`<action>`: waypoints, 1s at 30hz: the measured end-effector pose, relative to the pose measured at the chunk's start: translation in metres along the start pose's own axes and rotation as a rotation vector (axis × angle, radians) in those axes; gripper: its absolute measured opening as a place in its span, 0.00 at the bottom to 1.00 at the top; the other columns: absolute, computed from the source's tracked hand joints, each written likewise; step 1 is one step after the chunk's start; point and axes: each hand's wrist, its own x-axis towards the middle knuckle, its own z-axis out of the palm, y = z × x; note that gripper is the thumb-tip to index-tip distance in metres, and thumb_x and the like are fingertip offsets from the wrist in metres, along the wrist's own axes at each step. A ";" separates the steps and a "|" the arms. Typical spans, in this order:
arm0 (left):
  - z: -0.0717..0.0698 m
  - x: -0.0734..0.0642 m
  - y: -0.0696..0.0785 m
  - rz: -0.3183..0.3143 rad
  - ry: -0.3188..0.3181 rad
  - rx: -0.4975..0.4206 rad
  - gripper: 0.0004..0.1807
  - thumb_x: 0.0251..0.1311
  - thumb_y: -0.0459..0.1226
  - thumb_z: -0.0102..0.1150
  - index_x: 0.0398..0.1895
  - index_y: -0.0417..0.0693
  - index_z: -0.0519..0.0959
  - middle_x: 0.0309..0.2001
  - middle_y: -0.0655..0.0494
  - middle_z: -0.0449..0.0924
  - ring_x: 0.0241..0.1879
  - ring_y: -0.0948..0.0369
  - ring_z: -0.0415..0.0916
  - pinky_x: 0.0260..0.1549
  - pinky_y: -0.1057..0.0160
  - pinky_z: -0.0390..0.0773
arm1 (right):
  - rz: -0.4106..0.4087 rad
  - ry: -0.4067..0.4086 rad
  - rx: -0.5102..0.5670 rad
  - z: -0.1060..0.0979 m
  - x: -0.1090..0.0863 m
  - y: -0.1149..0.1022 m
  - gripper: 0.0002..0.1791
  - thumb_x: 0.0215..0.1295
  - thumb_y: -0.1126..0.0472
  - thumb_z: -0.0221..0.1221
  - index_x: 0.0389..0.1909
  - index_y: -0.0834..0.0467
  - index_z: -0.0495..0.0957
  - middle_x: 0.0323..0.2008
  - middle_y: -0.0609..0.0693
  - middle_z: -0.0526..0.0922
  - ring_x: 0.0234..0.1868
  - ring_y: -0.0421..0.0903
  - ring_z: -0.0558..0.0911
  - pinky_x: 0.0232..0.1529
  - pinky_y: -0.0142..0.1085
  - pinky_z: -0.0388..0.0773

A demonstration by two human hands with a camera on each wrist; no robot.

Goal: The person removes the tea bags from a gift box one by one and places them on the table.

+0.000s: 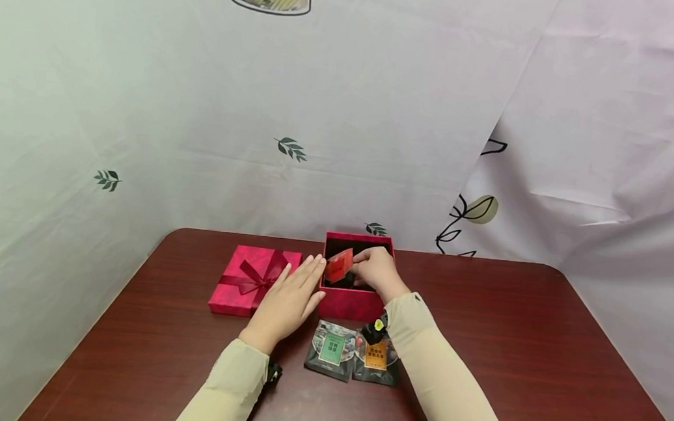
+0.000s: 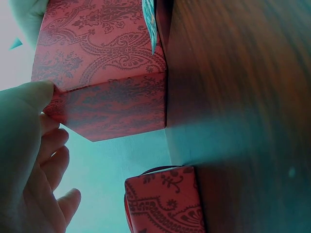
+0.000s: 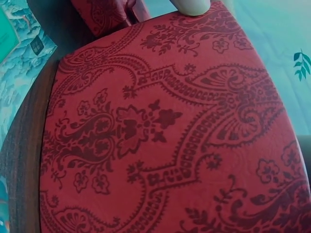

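Patterned red box [image 3: 146,131], tabletop [image 3: 26,136], packet [image 3: 26,39]

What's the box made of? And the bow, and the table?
Box: probably cardboard covered in printed paper, slightly shiny; it has flat sides, crisp edges and a dark swirly pattern.
Bow: likely fabric ribbon; it's a thin, dark red band tied in loops.
Table: wood or a wood look-alike, smooth and a bit glossy; there's streaky grain and reflected light.

On your bench [image 1: 539,335], the lid [image 1: 247,273] lies left of the box [image 1: 349,303], two packets [image 1: 332,349] lie side by side before that box, and a third packet [image 1: 339,266] is at its opening.
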 end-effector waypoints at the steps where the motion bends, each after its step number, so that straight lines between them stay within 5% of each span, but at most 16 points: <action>1: 0.000 0.000 0.000 0.000 0.000 -0.002 0.35 0.74 0.48 0.55 0.79 0.45 0.60 0.78 0.50 0.59 0.78 0.54 0.53 0.73 0.42 0.55 | -0.003 0.006 0.008 0.000 0.000 0.000 0.10 0.65 0.66 0.66 0.44 0.67 0.86 0.38 0.60 0.87 0.23 0.46 0.86 0.33 0.40 0.87; 11: -0.003 0.001 0.002 -0.004 -0.008 -0.015 0.35 0.74 0.47 0.55 0.79 0.45 0.60 0.77 0.50 0.59 0.78 0.54 0.53 0.74 0.42 0.55 | 0.003 0.031 0.078 -0.001 -0.003 -0.002 0.08 0.66 0.65 0.65 0.42 0.66 0.83 0.35 0.59 0.86 0.25 0.48 0.86 0.34 0.42 0.87; 22: -0.003 0.000 0.002 -0.014 -0.019 -0.021 0.35 0.74 0.48 0.55 0.79 0.45 0.60 0.77 0.50 0.59 0.78 0.54 0.53 0.74 0.42 0.54 | -0.129 0.117 -0.024 -0.008 -0.016 -0.012 0.09 0.65 0.66 0.63 0.45 0.64 0.82 0.36 0.57 0.88 0.29 0.50 0.87 0.37 0.44 0.86; 30: -0.003 0.000 0.001 -0.014 -0.020 -0.022 0.35 0.74 0.48 0.55 0.79 0.45 0.60 0.77 0.49 0.59 0.78 0.53 0.53 0.74 0.42 0.54 | -0.177 0.151 0.087 -0.019 -0.030 -0.010 0.11 0.64 0.68 0.60 0.47 0.64 0.82 0.37 0.56 0.89 0.34 0.50 0.87 0.41 0.49 0.86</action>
